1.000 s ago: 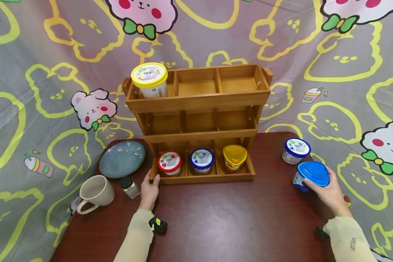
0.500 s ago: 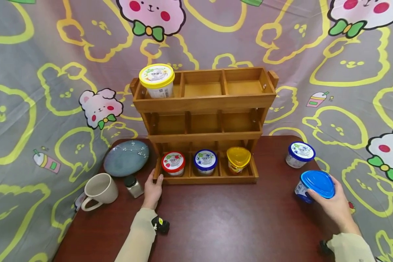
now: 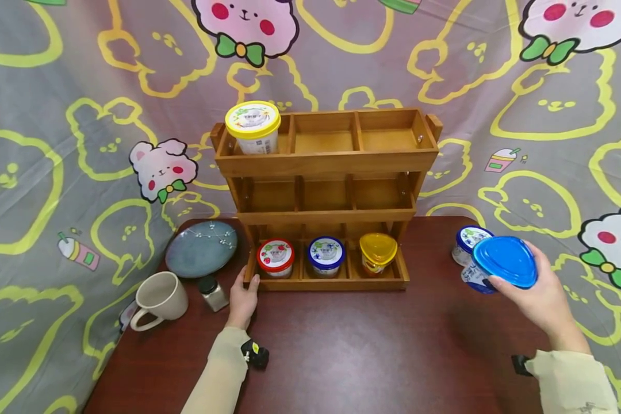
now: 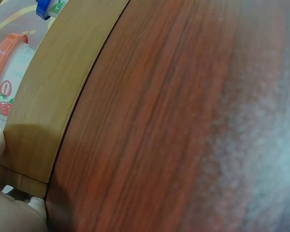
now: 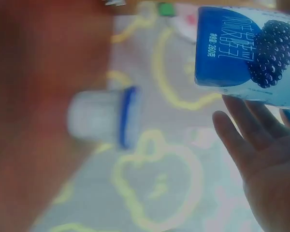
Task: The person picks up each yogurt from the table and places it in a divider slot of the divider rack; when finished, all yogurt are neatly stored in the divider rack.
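Observation:
My right hand (image 3: pixel 543 299) holds a yogurt cup with a blue three-cornered lid (image 3: pixel 506 261) above the table's right side. A blackberry print shows on this yogurt cup (image 5: pixel 246 53) in the right wrist view, with fingers along it. Behind it, partly covered in the head view, stands a round cup with a dark blue lid (image 3: pixel 466 238). My left hand (image 3: pixel 243 299) grips the lower left corner of a three-tier wooden rack (image 3: pixel 326 164). Along its bottom tier sit a red-lidded cup (image 3: pixel 276 256), a blue-lidded cup (image 3: pixel 326 256) and a yellow-lidded cup (image 3: pixel 379 248).
On the rack's top left stands a yellow-lidded tub (image 3: pixel 253 123). Left of the rack are a blue-grey plate (image 3: pixel 199 253), a black-capped jar (image 3: pixel 214 296) and a beige mug (image 3: pixel 165 296). Patterned cloth (image 3: pixel 150 69) hangs behind the brown table (image 3: pixel 341 345).
My right hand has lifted the blue-lidded yogurt cup off the table, so it now overlaps the round cup behind. My left hand stays on the rack's corner; the head view has shifted slightly.

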`<state>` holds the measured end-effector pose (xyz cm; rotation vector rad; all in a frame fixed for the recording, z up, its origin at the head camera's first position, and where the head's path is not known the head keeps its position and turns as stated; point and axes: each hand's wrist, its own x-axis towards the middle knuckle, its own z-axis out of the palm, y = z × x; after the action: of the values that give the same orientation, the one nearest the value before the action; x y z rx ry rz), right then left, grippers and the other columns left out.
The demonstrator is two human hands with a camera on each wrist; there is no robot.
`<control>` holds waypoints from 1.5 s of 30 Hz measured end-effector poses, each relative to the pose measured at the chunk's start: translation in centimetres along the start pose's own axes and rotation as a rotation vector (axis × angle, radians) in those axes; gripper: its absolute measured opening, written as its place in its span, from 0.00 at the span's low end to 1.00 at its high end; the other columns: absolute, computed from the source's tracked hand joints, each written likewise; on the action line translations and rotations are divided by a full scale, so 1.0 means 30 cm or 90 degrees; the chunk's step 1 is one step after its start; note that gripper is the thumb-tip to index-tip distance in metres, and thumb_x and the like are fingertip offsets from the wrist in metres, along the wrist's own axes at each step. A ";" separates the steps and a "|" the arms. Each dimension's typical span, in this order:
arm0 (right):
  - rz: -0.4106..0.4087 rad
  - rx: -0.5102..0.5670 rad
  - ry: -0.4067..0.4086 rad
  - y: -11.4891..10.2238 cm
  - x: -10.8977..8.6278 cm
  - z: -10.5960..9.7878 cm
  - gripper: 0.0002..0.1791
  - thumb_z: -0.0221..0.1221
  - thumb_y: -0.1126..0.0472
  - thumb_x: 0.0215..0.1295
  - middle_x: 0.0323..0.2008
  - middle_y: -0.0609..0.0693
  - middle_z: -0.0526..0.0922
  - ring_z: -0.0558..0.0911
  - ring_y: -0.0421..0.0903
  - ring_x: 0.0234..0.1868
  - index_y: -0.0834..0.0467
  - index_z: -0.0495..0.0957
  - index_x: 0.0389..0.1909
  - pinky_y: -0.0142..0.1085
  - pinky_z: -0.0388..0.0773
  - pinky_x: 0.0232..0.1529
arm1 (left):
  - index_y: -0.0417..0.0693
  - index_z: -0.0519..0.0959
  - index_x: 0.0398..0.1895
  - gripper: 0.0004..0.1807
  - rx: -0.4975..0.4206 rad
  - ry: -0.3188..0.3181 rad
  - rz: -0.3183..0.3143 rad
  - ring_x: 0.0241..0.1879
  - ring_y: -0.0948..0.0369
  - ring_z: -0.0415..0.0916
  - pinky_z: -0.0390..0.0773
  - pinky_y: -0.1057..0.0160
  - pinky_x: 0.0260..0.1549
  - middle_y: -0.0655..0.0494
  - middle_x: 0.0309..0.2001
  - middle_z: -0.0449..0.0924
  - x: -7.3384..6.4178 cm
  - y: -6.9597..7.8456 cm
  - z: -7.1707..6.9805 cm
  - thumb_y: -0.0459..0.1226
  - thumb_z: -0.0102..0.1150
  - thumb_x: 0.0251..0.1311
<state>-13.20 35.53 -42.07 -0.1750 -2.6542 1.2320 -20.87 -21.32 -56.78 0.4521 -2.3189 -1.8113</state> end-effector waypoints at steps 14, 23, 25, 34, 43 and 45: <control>-0.214 0.046 0.087 -0.447 0.164 -0.156 0.50 0.69 0.63 0.55 0.70 0.55 0.63 0.62 0.55 0.69 0.42 0.54 0.77 0.24 0.68 0.56 | 0.39 0.56 0.76 0.32 -0.001 -0.005 -0.001 0.73 0.45 0.52 0.53 0.46 0.70 0.39 0.74 0.57 0.005 -0.010 -0.001 0.39 0.51 0.74; -0.317 0.131 0.022 -0.791 0.269 -0.128 0.48 0.69 0.64 0.53 0.68 0.55 0.66 0.65 0.51 0.66 0.46 0.58 0.75 0.37 0.68 0.64 | 0.39 0.56 0.76 0.32 -0.006 -0.001 0.002 0.72 0.44 0.54 0.54 0.46 0.70 0.38 0.73 0.58 0.005 -0.011 -0.004 0.38 0.52 0.74; -0.340 0.151 -0.007 -0.858 0.299 -0.105 0.47 0.68 0.63 0.54 0.68 0.55 0.67 0.66 0.52 0.65 0.47 0.59 0.75 0.40 0.67 0.65 | 0.38 0.56 0.76 0.32 -0.004 0.001 0.005 0.72 0.44 0.54 0.54 0.46 0.70 0.38 0.73 0.58 0.004 -0.011 -0.005 0.38 0.52 0.74; -0.346 0.179 -0.158 -1.104 0.462 0.061 0.48 0.68 0.53 0.58 0.70 0.54 0.63 0.66 0.54 0.67 0.43 0.52 0.77 0.49 0.65 0.68 | 0.38 0.57 0.75 0.32 0.002 0.000 0.010 0.71 0.43 0.55 0.53 0.45 0.70 0.36 0.72 0.59 0.001 -0.010 -0.003 0.38 0.52 0.73; -0.303 0.164 -0.262 -1.201 0.584 0.224 0.54 0.70 0.47 0.57 0.72 0.50 0.61 0.66 0.51 0.68 0.43 0.47 0.78 0.48 0.65 0.68 | 0.38 0.58 0.75 0.31 0.002 0.004 0.006 0.72 0.43 0.54 0.53 0.45 0.70 0.36 0.72 0.59 -0.006 -0.004 -0.005 0.38 0.52 0.73; -0.289 0.149 -0.274 -1.204 0.599 0.248 0.55 0.70 0.45 0.57 0.72 0.51 0.61 0.66 0.51 0.68 0.44 0.46 0.79 0.48 0.66 0.67 | 0.39 0.57 0.76 0.32 0.008 0.004 0.003 0.72 0.43 0.53 0.53 0.44 0.70 0.36 0.72 0.58 -0.008 -0.002 -0.006 0.38 0.52 0.74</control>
<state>-33.11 10.27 -16.61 0.7644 -2.6185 1.5233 -20.59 -21.44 -56.79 0.4541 -2.3264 -1.7909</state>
